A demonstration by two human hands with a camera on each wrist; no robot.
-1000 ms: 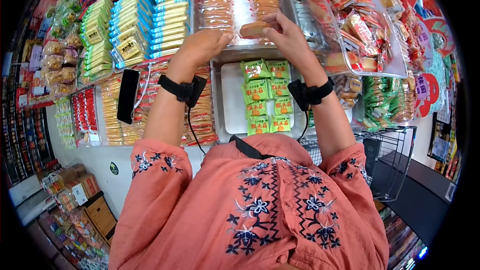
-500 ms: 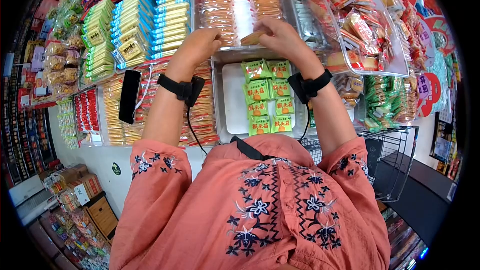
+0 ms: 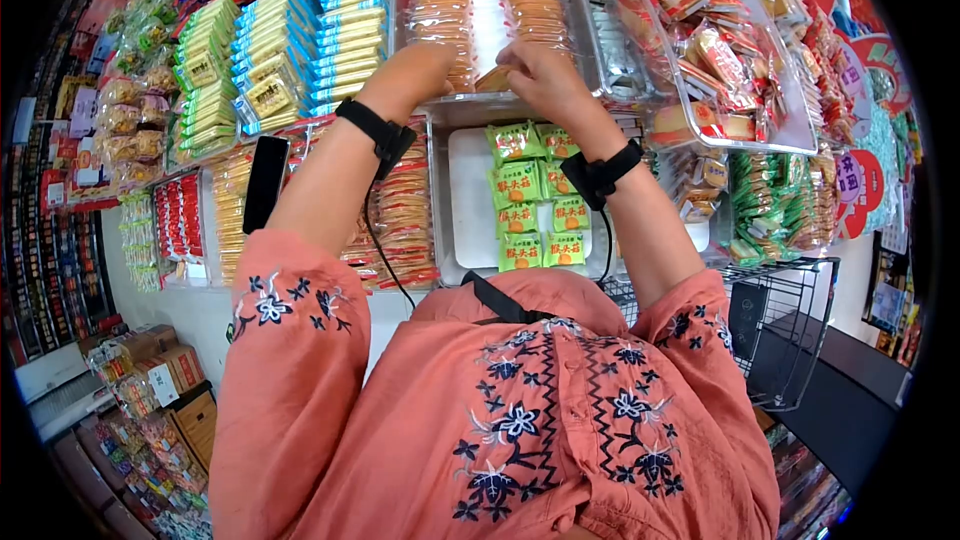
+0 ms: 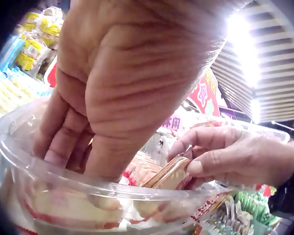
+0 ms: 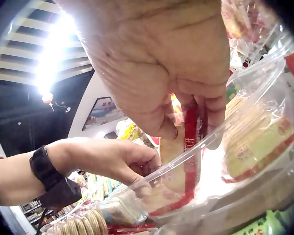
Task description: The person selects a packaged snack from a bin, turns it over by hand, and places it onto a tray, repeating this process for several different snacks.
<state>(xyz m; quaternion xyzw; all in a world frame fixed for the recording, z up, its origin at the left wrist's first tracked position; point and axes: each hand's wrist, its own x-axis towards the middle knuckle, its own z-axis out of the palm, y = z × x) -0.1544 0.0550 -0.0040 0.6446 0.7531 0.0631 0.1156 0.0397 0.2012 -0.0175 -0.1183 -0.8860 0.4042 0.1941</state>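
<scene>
My right hand point(image 3: 548, 75) pinches a clear-wrapped packet of flat, tan biscuits point(image 4: 172, 172) between thumb and fingers. The packet stands at the front of a clear plastic bin point(image 3: 585, 10), between two rows; in the right wrist view a red band runs down its wrapper. My left hand point(image 3: 412, 75) reaches over the bin's front rim, at the near end of the left biscuit row point(image 3: 438, 10). Its thumb and fingers point down inside; I cannot tell whether they grip anything. Behind my right hand lies the right biscuit row point(image 3: 535, 5).
Green sachets point(image 3: 518, 185) lie in a white tray below the bin. Blue-and-cream packets point(image 3: 348, 35) are stacked left, and a tilted clear box of red-wrapped snacks point(image 3: 715, 50) stands right. A phone point(image 3: 266, 180) hangs at the left; a wire cart point(image 3: 790, 330) is at lower right.
My right hand has lowered the biscuit packet from above the front rim into the bin, moving slightly left. My left hand has shifted to the right, and its forearm slants more.
</scene>
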